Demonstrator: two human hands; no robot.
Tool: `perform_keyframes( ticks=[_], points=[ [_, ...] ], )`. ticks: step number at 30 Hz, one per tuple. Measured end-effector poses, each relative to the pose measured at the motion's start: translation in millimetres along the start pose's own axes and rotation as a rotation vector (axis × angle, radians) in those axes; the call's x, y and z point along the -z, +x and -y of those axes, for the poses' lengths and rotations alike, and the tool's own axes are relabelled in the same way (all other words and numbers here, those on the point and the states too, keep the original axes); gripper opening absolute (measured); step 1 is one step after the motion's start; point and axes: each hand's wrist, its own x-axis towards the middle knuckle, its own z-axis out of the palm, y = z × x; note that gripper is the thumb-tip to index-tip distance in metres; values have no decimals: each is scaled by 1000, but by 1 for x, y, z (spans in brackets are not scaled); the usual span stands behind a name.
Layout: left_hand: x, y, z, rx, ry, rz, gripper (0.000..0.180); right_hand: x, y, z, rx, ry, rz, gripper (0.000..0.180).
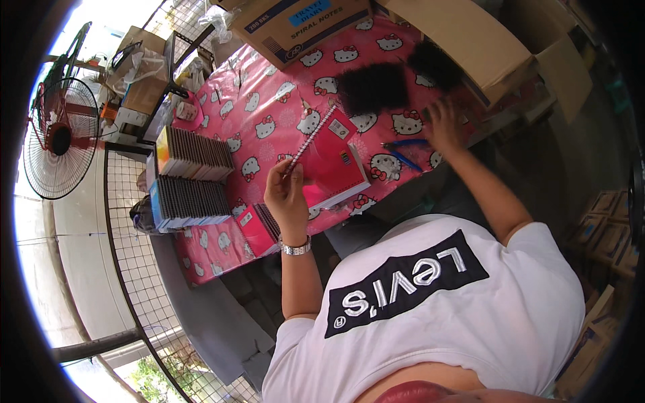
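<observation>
My left hand (286, 195) is closed at the lower end of a pale spiral binding coil (313, 136). The coil slants along the left edge of a red notebook (334, 176), which lies on the table in front of me. My right hand (443, 127) is off to the right with its fingers apart and nothing visible in them. Just left of it lie blue-handled pliers (406, 153) with their handles spread. Beyond the hand are a dense black bundle (373, 88) and a second black bundle (437, 65), whose fine strands cannot be made out.
A pink cartoon-print cover (265, 101) drapes the table. Stacked spiral notebooks (191, 176) stand at its left, with more red ones (259, 230) at the near edge. Cardboard boxes (302, 30) sit at the back; an open one (477, 50) is at right. A fan (60, 139) stands far left.
</observation>
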Motion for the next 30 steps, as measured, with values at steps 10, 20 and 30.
perform_keyframes(
  ticks=[10, 20, 30],
  points=[
    [-12, -1, 3, -113, 109, -118, 21, 28, -21, 64, 129, 831, 97, 54],
    [-8, -2, 18, -91, -69, -49, 20, 190, 10, 151, 614, 897, -53, 54],
    [-4, -2, 11, -400, 315, -242, 28, 186, 6, 164, -48, 1979, 1158, 52]
  ],
)
